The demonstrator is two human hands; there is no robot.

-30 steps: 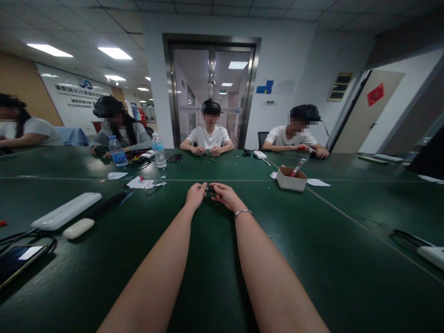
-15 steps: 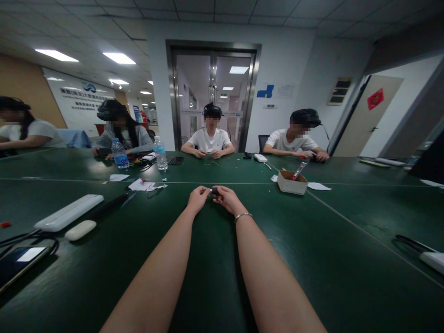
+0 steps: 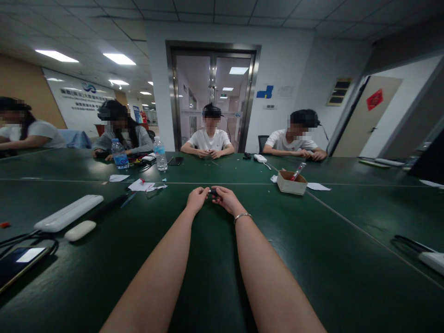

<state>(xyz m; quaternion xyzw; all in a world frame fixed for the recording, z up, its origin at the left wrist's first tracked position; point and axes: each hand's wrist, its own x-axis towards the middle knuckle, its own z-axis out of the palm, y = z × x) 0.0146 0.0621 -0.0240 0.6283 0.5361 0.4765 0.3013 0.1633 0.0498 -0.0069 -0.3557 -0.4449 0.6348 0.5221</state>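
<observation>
Straight ahead over the green table, my two hands meet around a small black piece with a silvery end [image 3: 212, 191]; its kind is too small to make out. My left hand [image 3: 197, 200] pinches the silvery end between thumb and fingertips. On the other side, my right hand [image 3: 226, 200], with a bracelet [image 3: 243, 216] at its wrist, is closed on the black body. The fingers partly hide the piece.
A small open box [image 3: 292, 183] stands right of my hands. To the left lie white paper scraps [image 3: 141, 185], a long white case [image 3: 69, 212], a white rounded object [image 3: 80, 230] and a phone [image 3: 22, 263]. Bottles [image 3: 160, 155] stand farther back. Several people sit across the table.
My hands keep their grip on the small black piece, shifting only very slightly. Across the table at the right, a person's hands have moved a little.
</observation>
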